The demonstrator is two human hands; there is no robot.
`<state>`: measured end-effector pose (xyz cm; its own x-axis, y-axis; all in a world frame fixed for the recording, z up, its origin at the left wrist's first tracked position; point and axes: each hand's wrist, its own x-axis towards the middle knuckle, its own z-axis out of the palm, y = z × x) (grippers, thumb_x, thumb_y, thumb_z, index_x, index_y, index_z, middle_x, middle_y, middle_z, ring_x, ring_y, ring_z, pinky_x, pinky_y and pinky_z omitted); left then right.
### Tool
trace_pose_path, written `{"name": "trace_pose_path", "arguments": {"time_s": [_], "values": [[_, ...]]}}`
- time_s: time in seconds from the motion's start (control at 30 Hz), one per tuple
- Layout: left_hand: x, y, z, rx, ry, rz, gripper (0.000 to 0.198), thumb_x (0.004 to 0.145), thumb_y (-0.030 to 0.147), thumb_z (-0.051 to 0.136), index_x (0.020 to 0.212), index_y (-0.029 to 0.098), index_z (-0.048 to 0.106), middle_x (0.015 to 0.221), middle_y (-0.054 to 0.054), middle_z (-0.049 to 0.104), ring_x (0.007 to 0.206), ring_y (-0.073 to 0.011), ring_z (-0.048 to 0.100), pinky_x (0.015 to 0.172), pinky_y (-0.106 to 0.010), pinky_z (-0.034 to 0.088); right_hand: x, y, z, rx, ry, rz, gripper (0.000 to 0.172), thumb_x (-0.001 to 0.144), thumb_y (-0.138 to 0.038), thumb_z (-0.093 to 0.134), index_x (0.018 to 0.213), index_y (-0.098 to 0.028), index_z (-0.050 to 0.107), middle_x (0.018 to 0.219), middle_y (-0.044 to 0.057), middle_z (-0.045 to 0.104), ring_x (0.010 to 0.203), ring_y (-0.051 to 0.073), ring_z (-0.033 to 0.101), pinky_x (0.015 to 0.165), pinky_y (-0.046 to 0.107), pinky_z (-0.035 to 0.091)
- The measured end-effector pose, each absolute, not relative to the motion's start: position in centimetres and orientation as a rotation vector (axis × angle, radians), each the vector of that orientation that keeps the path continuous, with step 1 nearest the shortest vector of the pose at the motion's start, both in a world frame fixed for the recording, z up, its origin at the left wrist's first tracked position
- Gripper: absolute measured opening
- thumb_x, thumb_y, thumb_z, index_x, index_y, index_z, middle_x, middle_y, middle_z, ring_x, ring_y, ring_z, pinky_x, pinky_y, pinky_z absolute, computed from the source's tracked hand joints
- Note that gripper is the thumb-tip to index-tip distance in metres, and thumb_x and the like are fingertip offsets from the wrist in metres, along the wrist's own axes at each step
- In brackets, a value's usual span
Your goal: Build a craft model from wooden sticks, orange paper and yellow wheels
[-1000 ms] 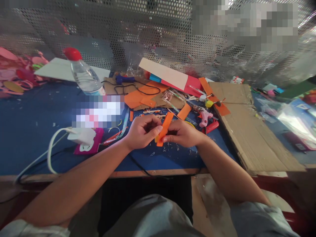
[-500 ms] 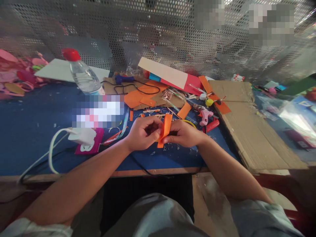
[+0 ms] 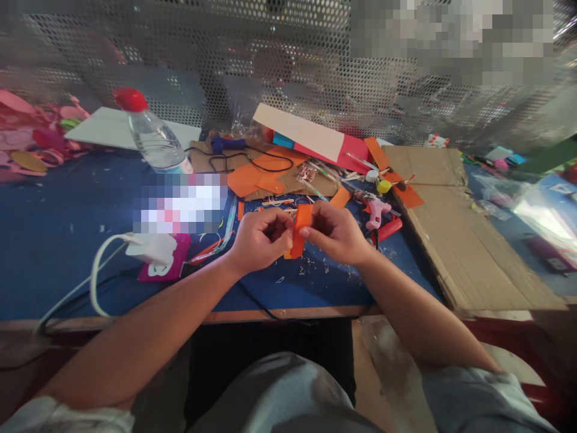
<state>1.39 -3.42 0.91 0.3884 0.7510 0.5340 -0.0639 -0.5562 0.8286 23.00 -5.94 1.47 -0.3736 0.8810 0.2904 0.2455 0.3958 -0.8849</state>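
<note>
A small orange strip (image 3: pixel 302 231), paper or foam sheet by its look, is held upright between my two hands, above the blue tabletop (image 3: pixel 324 282). My left hand (image 3: pixel 264 239) pinches its left side with thumb and forefinger. On the right edge, the thumb and curled fingers of my right hand (image 3: pixel 337 234) close on the same strip. A bit of yellow shows under the strip's lower left corner; what it belongs to is hidden. Beyond the hands lie larger orange sheets (image 3: pixel 246 177) and thin wooden sticks (image 3: pixel 276 202).
A pink glue gun (image 3: pixel 377 211) and a red-handled tool (image 3: pixel 388 229) lie right of my hands, beside a cardboard sheet (image 3: pixel 478 240). On the left stand a red-capped bottle (image 3: pixel 155 141) and a purple power strip (image 3: pixel 180 255) with a white charger (image 3: pixel 151 248). Perforated metal (image 3: pixel 306 66) closes the back.
My right hand has shifted up along the strip, its thumb now on the strip's front face. The strip, tilted and curled before, now shows its flat side. My left hand keeps its pinch.
</note>
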Motion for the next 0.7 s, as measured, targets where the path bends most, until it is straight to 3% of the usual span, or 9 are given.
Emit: {"name": "trace_pose_path", "arguments": {"time_s": [0.2, 0.47, 0.6, 0.7], "values": [[1.3, -3.5, 0.8, 1.892, 0.545, 1.235, 0.014, 0.088, 0.023, 0.076, 0.078, 0.019, 0.068, 0.055, 0.007, 0.052, 0.044, -0.0043, 0.041, 0.040, -0.015, 0.032, 21.9, -6.3, 1.6, -1.042, -1.582, 0.784, 0.051, 0.095, -0.068, 0.083, 0.091, -0.027, 0.054, 0.070, -0.006, 0.051, 0.054, 0.011, 0.041, 0.050, 0.031, 0.031], [1.3, -3.5, 1.0, 1.845, 0.516, 1.195, 0.019, 0.086, 0.023, 0.083, 0.077, 0.018, 0.067, 0.054, 0.007, 0.051, 0.044, -0.0039, 0.039, 0.040, -0.014, 0.031, 21.9, -6.6, 1.5, -0.900, -1.778, 0.709, 0.042, 0.103, -0.063, 0.075, 0.101, -0.022, 0.064, 0.072, -0.004, 0.058, 0.053, 0.010, 0.047, 0.048, 0.028, 0.035], [1.3, -3.5, 1.0, 1.877, 0.508, 1.205, 0.018, 0.085, 0.022, 0.083, 0.077, 0.018, 0.068, 0.054, 0.007, 0.052, 0.045, -0.0044, 0.042, 0.042, -0.014, 0.033, 21.8, -6.7, 1.5, -0.858, -1.799, 0.753, 0.041, 0.094, -0.049, 0.090, 0.104, -0.024, 0.059, 0.068, -0.009, 0.053, 0.048, 0.007, 0.042, 0.042, 0.024, 0.030], [1.3, -3.5, 0.9, 1.908, 0.520, 1.233, 0.014, 0.086, 0.019, 0.078, 0.078, 0.018, 0.067, 0.054, 0.008, 0.050, 0.045, -0.0041, 0.041, 0.042, -0.013, 0.033, 21.7, -6.8, 1.4, -0.851, -1.778, 0.766, 0.035, 0.099, -0.043, 0.084, 0.108, -0.025, 0.054, 0.074, -0.008, 0.054, 0.051, 0.008, 0.044, 0.044, 0.023, 0.033]]}}
